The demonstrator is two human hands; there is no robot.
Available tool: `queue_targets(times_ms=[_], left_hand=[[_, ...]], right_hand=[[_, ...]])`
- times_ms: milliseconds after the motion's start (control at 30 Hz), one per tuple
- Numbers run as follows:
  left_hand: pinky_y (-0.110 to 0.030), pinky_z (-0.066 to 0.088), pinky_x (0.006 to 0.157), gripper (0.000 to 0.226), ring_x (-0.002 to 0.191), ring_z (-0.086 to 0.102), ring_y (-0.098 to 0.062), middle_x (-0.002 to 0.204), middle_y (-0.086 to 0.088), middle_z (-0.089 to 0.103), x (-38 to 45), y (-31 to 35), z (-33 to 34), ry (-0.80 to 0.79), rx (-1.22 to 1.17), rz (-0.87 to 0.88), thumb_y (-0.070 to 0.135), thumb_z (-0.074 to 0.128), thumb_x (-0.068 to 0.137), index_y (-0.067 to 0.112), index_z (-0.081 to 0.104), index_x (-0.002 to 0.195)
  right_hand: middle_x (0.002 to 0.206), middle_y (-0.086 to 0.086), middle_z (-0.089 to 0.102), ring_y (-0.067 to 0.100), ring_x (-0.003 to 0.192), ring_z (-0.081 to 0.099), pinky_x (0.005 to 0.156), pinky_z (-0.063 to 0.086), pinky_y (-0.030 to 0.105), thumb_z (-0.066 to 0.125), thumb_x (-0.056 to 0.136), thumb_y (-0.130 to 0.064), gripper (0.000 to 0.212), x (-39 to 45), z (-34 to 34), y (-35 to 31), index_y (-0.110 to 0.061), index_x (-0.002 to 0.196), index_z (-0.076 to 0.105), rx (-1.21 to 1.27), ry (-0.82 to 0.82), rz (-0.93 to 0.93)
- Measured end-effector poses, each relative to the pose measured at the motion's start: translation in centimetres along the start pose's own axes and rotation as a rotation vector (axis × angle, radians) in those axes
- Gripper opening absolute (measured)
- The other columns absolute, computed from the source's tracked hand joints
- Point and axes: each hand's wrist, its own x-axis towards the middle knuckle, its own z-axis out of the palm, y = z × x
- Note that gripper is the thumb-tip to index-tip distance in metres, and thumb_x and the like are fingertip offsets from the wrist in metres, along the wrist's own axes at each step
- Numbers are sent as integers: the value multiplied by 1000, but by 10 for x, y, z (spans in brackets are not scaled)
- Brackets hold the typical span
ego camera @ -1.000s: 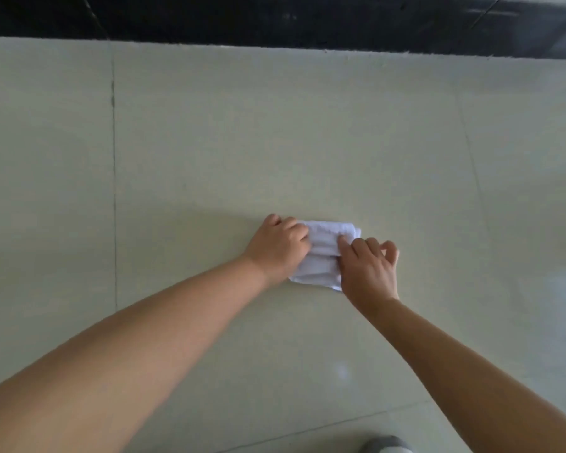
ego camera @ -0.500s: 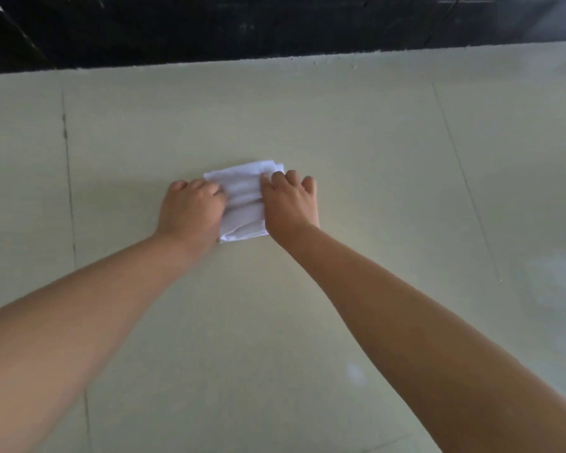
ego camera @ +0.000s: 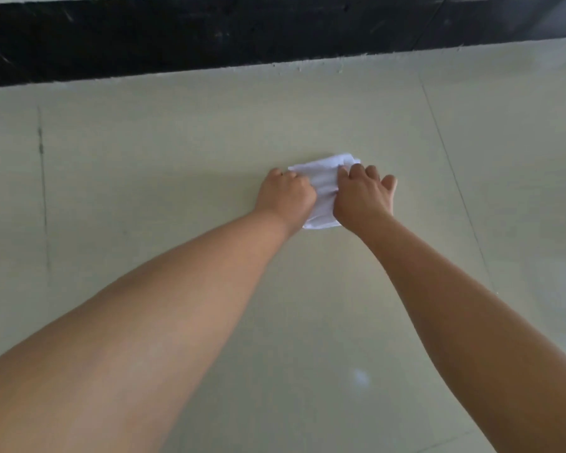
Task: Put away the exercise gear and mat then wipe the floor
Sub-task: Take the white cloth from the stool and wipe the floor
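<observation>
A folded white cloth (ego camera: 324, 188) lies flat on the pale tiled floor (ego camera: 177, 158), right of centre. My left hand (ego camera: 285, 197) presses down on its left edge with fingers curled. My right hand (ego camera: 361, 199) grips its right side, fingers bent over the fabric. Both arms reach forward from the bottom of the view. Only the middle strip and far corner of the cloth show between the hands. No exercise gear or mat is in view.
A black skirting band (ego camera: 242, 34) runs along the far edge of the floor. Thin dark grout lines cross the tiles at the left (ego camera: 43, 191) and right (ego camera: 455, 178).
Both hands have slid the cloth across the floor, first toward the far wall and left, then back rightward. The grip on the cloth is the same.
</observation>
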Motion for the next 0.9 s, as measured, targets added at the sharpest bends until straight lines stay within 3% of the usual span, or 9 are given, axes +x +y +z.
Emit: queue_targets(times_ms=[133,267,367,467,533,600,667,700,900], left_hand=[[-39,45,92,27,112,60,-34,116,-16,64,-17,-60,1,72,3,-149,1,51,88,0,64,111],[-37,53,50,13,57,67,-39,62,-24,66,-64,-123,29,153,16,-188,-5,75,54,-1,64,59],[-39,58,53,17,65,71,-37,69,-22,69,-89,-130,49,70,-5,-131,11,57,62,-2,68,62],[-31,56,48,9,58,71,-32,66,-17,70,-76,-102,48,85,-35,-25,6,70,53,1,69,60],[-24,52,42,8,51,69,-28,59,-13,68,-49,-69,35,157,-37,85,7,63,54,3,69,57],[-26,55,57,17,72,73,-30,78,-16,72,-18,-31,13,164,-58,96,0,59,67,-2,73,76],[-34,49,90,33,113,61,-33,119,-17,63,11,0,-1,77,-37,-17,-1,42,91,-3,63,116],[-36,44,97,36,122,54,-33,129,-15,58,21,9,-8,23,-23,-53,1,37,96,0,57,125],[-35,44,97,32,122,55,-29,130,-11,57,28,-38,-18,-21,16,-206,6,45,95,6,58,124]], right_hand=[[140,5,38,25,131,31,103,26,40,38,92,-12,50,29,-9,-52,-20,142,34,79,21,-78],[139,4,40,25,128,35,102,26,39,36,93,-10,44,13,-8,-117,-18,135,42,192,73,-224],[130,5,49,25,122,40,102,23,38,37,90,-4,40,-11,5,-126,-11,127,51,215,78,-288],[84,-2,69,19,84,65,81,27,32,37,71,-11,39,-20,14,-91,-15,87,73,103,225,-218],[61,-2,66,18,61,66,69,24,30,35,61,-22,40,-17,21,-53,-15,70,74,76,244,-152],[74,7,68,26,72,66,74,26,31,41,67,-19,40,-9,25,-11,-11,89,74,81,170,-63],[107,14,62,32,103,57,90,29,36,45,84,-12,45,5,13,18,-11,127,57,88,93,-11],[119,14,56,31,112,50,95,28,37,46,89,-12,49,15,7,26,-15,138,46,89,79,-15],[135,9,44,28,126,38,103,26,38,41,93,-15,50,71,-17,-19,-21,142,34,73,39,-125]])
